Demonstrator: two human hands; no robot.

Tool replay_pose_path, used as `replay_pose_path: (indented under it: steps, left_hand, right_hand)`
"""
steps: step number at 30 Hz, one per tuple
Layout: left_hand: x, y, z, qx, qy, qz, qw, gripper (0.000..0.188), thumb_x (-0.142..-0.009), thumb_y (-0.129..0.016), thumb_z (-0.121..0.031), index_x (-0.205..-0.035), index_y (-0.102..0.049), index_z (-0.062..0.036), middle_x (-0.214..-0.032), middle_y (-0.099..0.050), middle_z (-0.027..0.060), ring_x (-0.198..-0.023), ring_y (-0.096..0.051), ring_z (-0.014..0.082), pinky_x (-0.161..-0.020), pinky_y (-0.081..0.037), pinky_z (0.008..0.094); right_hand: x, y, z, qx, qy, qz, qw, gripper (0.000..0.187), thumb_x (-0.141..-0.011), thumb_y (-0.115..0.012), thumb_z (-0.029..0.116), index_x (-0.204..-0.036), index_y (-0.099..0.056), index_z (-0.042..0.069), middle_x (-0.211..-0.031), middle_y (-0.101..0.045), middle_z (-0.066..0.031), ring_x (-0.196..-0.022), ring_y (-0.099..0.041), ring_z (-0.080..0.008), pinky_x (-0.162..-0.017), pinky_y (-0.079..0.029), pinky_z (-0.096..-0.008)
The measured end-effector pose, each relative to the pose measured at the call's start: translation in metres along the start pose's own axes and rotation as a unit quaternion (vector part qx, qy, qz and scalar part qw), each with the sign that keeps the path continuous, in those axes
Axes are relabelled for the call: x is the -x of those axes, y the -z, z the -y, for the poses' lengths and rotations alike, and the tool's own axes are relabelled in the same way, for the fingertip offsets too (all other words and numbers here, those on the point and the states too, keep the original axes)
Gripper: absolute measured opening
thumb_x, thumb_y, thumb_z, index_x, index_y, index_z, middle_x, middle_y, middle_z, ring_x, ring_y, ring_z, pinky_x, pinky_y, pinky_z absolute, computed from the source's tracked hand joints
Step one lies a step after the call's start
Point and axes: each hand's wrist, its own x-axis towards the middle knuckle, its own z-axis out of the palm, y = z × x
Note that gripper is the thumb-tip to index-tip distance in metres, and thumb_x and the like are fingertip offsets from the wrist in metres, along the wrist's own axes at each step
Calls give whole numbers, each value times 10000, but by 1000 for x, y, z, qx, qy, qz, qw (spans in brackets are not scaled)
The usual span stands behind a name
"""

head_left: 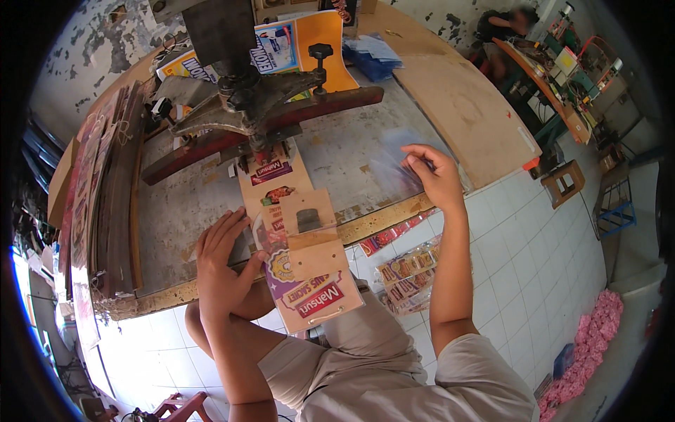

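Note:
My left hand (pixel 223 264) lies at the table's front edge with fingers spread. Its thumb touches the left edge of a long printed cardboard strip (pixel 320 302) in purple, red and tan. The strip hangs over the edge above my lap, and its far end runs under the press head (pixel 259 151). A brown cardboard plate (pixel 313 253) with a rectangular cut-out lies across the strip. Above the right part of the table, my right hand (pixel 439 176) has its index finger and thumb slightly apart. Blurred clear plastic (pixel 397 158) is beside its fingertips; I cannot make out any contact.
The press's red crossbar (pixel 337 105) spans the table. Long dark boards (pixel 116 204) stand on the left. Blue-tinted plastic sheets (pixel 373 56) and an orange poster (pixel 327 42) lie behind. Printed packs (pixel 408 278) are on the tiled floor. A person (pixel 496 35) sits at another bench.

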Motion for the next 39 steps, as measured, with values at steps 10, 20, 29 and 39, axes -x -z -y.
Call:
replay_pose_path:
  steps: [10, 20, 29, 39]
  left_hand:
    - [0, -1, 1, 2, 3, 3, 1000, 592, -874, -883, -286, -1415, -746, -89, -1572, -699, 96, -1520, -587, 356, -1281, -382, 548]
    - [0, -1, 2, -1, 3, 3, 1000, 593, -880, -883, -305, -1415, -746, -89, -1571, -699, 95, -1522, -585, 352, -1284, -380, 550]
    - [0, -1, 2, 1, 1, 2, 1000, 595, -870, -885, -292, -1411, -749, -85, -1571, -699, 92, -1517, -589, 350, -1277, -387, 547]
    - [0, -1, 2, -2, 1, 3, 1000, 608, -871, -896, -316, -1416, -748, -91, -1572, -699, 92, -1514, -593, 347, -1276, -389, 547]
  right_hand:
    - [0, 0, 5, 60, 66, -20, 996, 272, -1006, -790, 81, -1277, -803, 60, -1052, -777, -47, -954, -704, -171, -915, -549, -325]
    - [0, 1, 7, 174, 173, 28, 969, 442, -849, -896, 124, -1281, -803, 126, -1255, -762, -75, -1273, -652, -303, -1224, -394, -487]
    - [1, -1, 11, 222, 165, 57, 959, 493, -847, -936, 185, -1319, -796, 162, -1361, -736, -68, -1367, -624, -290, -1289, -313, -515]
    - [0, -1, 8, 212, 170, 74, 960, 389, -893, -885, 130, -1276, -822, 133, -1401, -744, -40, -1386, -617, -291, -1256, -372, -468]
